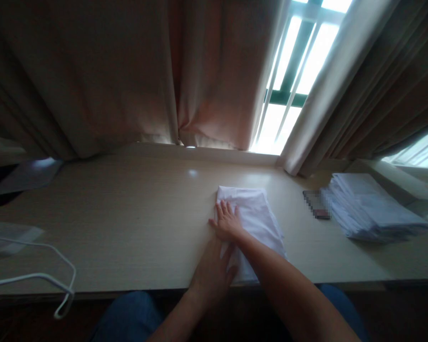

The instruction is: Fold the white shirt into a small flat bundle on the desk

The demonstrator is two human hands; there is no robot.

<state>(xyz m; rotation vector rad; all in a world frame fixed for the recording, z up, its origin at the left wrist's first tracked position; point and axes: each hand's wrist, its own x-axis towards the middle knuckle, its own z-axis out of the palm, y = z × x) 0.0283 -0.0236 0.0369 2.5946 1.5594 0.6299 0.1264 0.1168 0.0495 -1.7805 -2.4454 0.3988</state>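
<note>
The scene is dim overall. Daylight enters only through the bright, blown-out window gap (pixel 299 71) between the heavy brown curtains (pixel 92 76), which stay deep in shadow. Just below that gap the pale wooden tabletop (pixel 128 223) carries a soft sheen and one small glare spot. Farther from the gap, the corners darken, straight edges bow from wide-angle distortion, and detail turns soft and grainy.

Hands: two, left (pixel 212 275), right (pixel 228 222)
Folded white cloth (pixel 260 213): one
Stack of white cloths (pixel 371 209): one
Clothes hanger (pixel 39 275): one
</note>
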